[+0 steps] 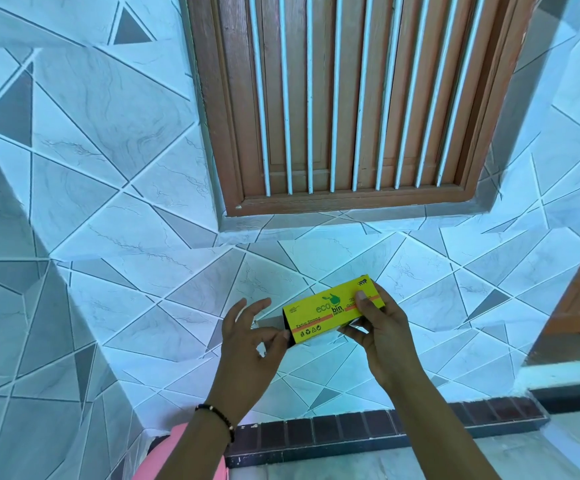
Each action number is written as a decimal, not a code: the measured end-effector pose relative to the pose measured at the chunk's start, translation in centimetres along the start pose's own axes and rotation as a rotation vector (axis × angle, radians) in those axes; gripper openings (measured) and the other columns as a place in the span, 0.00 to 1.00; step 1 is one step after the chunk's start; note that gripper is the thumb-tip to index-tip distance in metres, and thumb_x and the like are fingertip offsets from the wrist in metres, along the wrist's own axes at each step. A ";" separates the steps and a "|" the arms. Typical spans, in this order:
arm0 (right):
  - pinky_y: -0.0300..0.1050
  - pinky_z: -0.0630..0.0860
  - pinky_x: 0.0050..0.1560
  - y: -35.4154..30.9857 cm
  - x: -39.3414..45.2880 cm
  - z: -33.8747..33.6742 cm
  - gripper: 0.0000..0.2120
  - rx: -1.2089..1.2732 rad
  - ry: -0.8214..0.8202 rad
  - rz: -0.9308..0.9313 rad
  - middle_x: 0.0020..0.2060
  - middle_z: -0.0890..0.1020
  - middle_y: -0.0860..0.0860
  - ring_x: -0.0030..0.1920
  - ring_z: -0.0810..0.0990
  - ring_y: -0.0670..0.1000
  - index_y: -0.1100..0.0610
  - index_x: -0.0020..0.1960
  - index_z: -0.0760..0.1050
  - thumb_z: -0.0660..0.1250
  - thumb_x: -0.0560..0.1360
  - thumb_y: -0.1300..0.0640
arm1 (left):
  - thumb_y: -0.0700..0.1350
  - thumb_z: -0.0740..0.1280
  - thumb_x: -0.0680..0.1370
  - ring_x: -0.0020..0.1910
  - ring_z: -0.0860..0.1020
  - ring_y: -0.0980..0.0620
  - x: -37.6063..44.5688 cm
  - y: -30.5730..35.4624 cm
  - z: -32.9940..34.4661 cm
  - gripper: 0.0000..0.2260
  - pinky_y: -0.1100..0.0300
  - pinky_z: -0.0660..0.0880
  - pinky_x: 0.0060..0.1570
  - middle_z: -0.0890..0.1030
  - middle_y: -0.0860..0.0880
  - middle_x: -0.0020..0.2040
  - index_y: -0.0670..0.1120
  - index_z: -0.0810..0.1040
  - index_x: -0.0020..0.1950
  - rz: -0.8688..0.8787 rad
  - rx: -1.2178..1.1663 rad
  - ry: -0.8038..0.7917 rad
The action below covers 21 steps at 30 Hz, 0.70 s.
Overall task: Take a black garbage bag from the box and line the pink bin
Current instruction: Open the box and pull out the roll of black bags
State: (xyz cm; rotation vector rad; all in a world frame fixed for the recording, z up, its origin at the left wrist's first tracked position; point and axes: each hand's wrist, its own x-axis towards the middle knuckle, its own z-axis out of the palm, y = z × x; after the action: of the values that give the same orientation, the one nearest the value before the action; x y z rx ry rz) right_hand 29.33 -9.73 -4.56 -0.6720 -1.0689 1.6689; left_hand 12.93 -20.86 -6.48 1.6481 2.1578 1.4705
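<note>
Between both hands | box (333,311) | "eco bin", "Extra Strong"

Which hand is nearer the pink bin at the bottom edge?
Left. The left hand pinches the yellow cardboard box's open end, its forearm above the pink bin; the right hand grips the box's far end.

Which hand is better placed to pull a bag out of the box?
Left. The left hand has fingertips at the box's open dark end, while the right hand grips the far end, steadying it.
</note>
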 end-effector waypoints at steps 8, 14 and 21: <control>0.48 0.81 0.40 0.6 -0.7 -0.3 0.45 0.030 0.021 0.000 0.48 0.78 0.59 0.45 0.78 0.57 0.55 0.63 0.74 0.80 0.50 0.38 | 0.46 0.71 0.72 0.69 0.63 0.54 -1.6 0.8 0.9 0.09 0.68 0.60 0.63 0.70 0.58 0.66 0.57 0.82 0.49 -0.067 -0.058 0.131; 0.45 0.81 0.41 0.2 -1.2 -0.2 0.43 0.004 -0.035 -0.027 0.47 0.83 0.49 0.44 0.84 0.49 0.48 0.62 0.76 0.80 0.49 0.37 | 0.64 0.68 0.64 0.71 0.64 0.46 -1.6 -0.4 0.7 0.33 0.50 0.64 0.69 0.68 0.46 0.71 0.47 0.77 0.63 -0.177 -0.046 -0.017; 0.45 0.80 0.48 -1.1 -1.7 1.2 0.21 -0.342 -0.128 -0.177 0.48 0.79 0.51 0.49 0.79 0.54 0.43 0.63 0.73 0.71 0.72 0.56 | 0.53 0.70 0.64 0.47 0.75 0.56 -1.3 -1.2 0.4 0.15 0.70 0.71 0.48 0.79 0.49 0.46 0.52 0.80 0.49 -0.231 -0.321 -0.250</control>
State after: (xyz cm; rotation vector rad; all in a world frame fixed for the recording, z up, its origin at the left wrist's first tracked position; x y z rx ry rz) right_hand 29.44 -11.61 -3.10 -0.6719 -1.4825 1.4046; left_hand 12.89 -21.62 -8.13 1.3426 1.7991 1.3736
